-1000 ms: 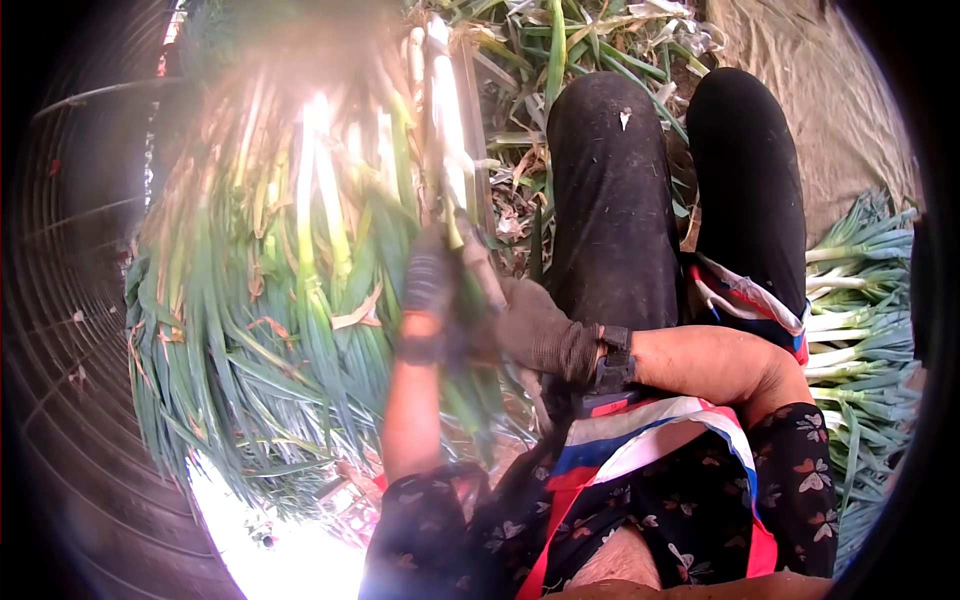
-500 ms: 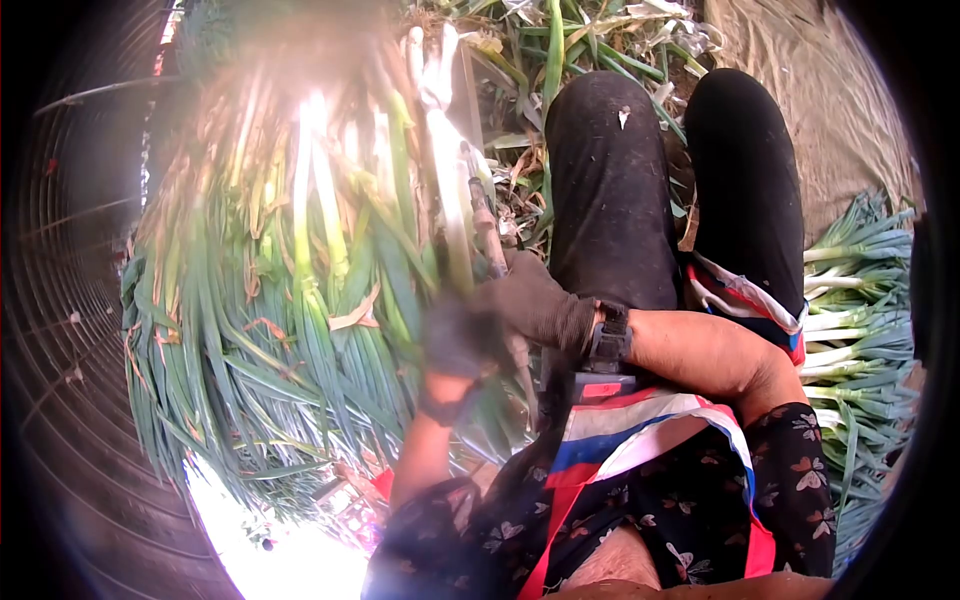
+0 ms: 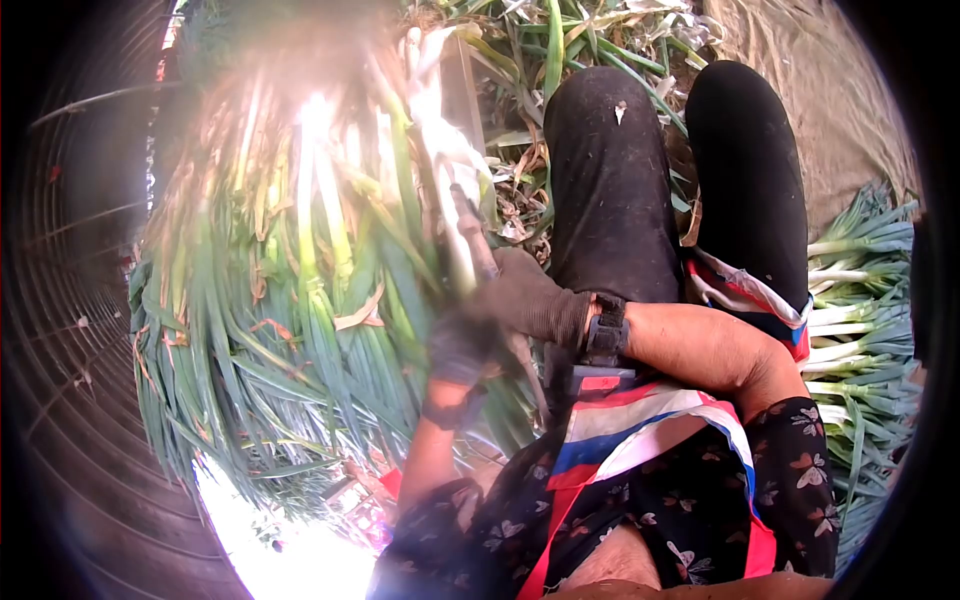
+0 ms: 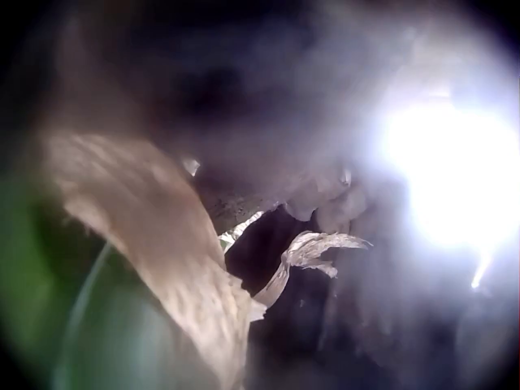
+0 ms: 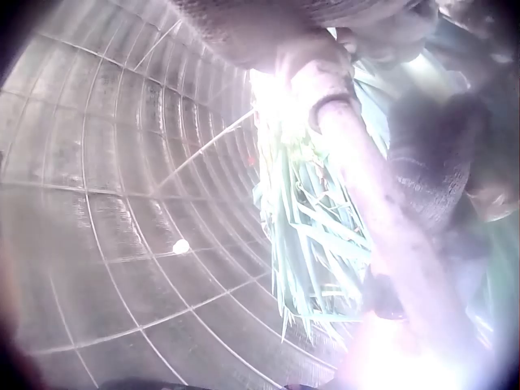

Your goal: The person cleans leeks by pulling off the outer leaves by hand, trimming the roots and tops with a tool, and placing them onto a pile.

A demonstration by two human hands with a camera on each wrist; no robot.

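In the head view, the gloved left hand (image 3: pixel 460 350) grips leeks (image 3: pixel 455 240) low on their stems, their white ends toward the top. The gloved right hand (image 3: pixel 540 300) is curled round a thin brownish rod (image 3: pixel 476 240) that runs beside the stems and on down past the palm. Both hands lie close together, and blur hides where they meet. A dry, papery leaf (image 4: pixel 162 236) crosses the left wrist view, with green at its left. In the right wrist view the rod (image 5: pixel 382 211) slants below the right glove (image 5: pixel 236 32), and the left glove (image 5: pixel 431 162) shows to its right.
A big heap of leeks (image 3: pixel 250 330) lies on the left. Trimmed leaves (image 3: pixel 520 60) litter the ground at top centre. The person's dark-clad knees (image 3: pixel 610 180) stand right of the hands. More leeks (image 3: pixel 860 330) lie at far right, below a tan cloth (image 3: pixel 800 110).
The left hand has drawn back down toward the body along the rod, then stayed near the right hand. The white ends of the held leeks have shifted and spread. The right hand has hardly moved.
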